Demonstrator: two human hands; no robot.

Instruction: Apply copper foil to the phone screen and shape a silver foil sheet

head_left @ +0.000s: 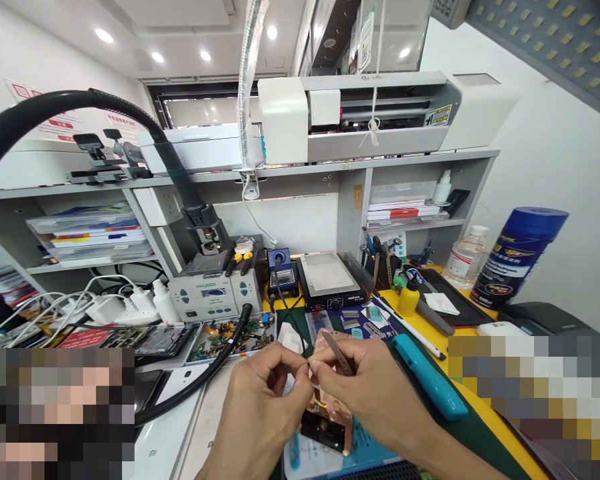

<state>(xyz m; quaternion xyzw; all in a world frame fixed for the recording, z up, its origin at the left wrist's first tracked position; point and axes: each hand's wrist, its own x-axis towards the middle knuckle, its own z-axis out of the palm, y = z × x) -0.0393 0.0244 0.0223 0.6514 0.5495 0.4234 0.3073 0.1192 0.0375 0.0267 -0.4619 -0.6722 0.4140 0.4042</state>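
My left hand (265,400) and my right hand (370,387) meet at the fingertips above an opened phone. The left thumb and index finger are pinched together; what lies between them is too small to make out. Tweezers (339,353) rest within my right hand, angled up to the left, while its thumb and index finger pinch beside the left fingertips. Below them is the phone's dark part (323,432), next to a copper-coloured sheet (349,427). A yellowish flex strip shows just under the fingers.
A light blue tray (300,467) lies under the phone. Left of my hands are a parts box (230,340), white tablets and a black hose (215,363). A teal tool (430,377) lies to the right. Behind stand a soldering station (283,277) and a hot plate (327,273).
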